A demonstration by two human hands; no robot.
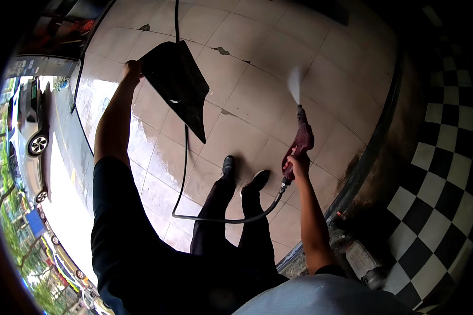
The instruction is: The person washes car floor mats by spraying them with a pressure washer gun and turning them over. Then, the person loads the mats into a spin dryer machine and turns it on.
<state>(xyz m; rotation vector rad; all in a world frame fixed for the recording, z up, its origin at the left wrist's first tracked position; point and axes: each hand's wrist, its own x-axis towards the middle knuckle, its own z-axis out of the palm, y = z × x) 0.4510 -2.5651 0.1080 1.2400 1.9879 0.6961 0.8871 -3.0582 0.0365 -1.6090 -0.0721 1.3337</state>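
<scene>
My left hand [133,71] grips the edge of a black floor mat [176,84], which hangs out over the tiles with a pointed corner toward my feet. My right hand [298,164] is wrapped round the handle of a dark red spray gun [303,137]. White spray [295,84] fans out of its nozzle, away from me and to the right of the mat. From the gun's lower end a black hose [231,221] loops in front of my legs, then runs up behind the mat.
Pale floor tiles [247,100] have chipped spots and a wet, shiny area at left. A dark raised edge [362,173] curves along the right, beside a black-and-white checkered surface [436,194]. A silver car [29,131] stands outside at left. My shoes [229,165] are on the tiles.
</scene>
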